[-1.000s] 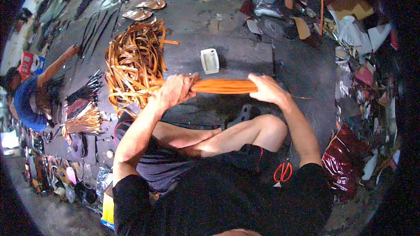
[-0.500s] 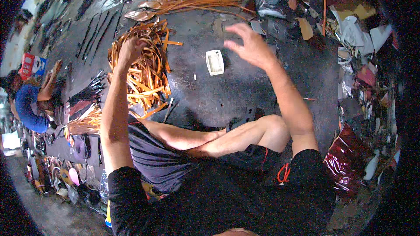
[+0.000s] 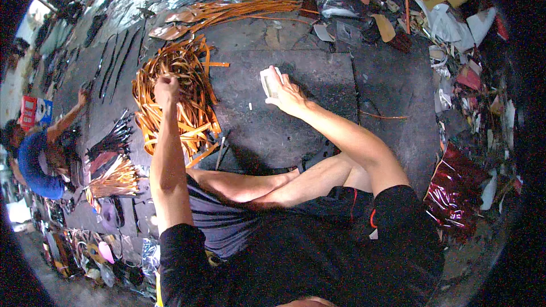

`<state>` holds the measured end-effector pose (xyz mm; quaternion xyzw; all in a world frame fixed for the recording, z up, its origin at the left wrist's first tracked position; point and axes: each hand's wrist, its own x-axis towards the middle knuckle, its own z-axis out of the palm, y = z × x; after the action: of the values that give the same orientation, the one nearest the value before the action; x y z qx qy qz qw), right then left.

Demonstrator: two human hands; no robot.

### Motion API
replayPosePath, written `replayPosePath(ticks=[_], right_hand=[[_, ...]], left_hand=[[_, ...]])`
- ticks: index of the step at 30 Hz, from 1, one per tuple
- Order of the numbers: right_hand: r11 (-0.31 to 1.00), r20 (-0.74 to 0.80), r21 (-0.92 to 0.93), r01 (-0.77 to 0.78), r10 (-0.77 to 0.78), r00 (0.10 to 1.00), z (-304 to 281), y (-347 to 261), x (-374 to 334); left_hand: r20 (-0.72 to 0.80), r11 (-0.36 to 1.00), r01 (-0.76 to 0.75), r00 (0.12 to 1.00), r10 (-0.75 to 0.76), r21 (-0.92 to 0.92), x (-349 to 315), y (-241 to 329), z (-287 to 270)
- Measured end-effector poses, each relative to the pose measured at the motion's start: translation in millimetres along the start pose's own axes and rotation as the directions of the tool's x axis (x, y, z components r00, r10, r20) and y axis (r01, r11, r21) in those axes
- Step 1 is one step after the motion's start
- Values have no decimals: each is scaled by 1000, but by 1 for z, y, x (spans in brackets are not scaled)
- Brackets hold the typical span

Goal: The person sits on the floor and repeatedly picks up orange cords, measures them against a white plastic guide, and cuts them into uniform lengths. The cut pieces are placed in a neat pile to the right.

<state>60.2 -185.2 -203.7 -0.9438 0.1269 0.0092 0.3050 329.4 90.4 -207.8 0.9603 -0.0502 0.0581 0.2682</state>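
Orange strips (image 3: 195, 115) are heaped at ten o'clock, where the left hand (image 3: 166, 90) is placed, fingers curled; whether any are gripped cannot be told. At twelve, a white container (image 3: 268, 83) is held by the right hand (image 3: 290, 96).

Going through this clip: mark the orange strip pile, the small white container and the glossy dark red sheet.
Orange strip pile (image 3: 195, 94): head view, on its right half.
Small white container (image 3: 269, 83): head view, on its uncovered left part.
Glossy dark red sheet (image 3: 453, 193): head view, near its middle.
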Motion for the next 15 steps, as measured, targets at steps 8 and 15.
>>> replayPosePath(ticks=[8,15], right_hand=[[942,-317,-333,-52,-60,946,3,-18,42],[824,-517,52,565,-461,721,-68,-146,-34]], left_hand=[[-82,745,-221,972,219,-630,29,-15,-103],[451,777,-503,633,629,-378,-106,110,-212]])
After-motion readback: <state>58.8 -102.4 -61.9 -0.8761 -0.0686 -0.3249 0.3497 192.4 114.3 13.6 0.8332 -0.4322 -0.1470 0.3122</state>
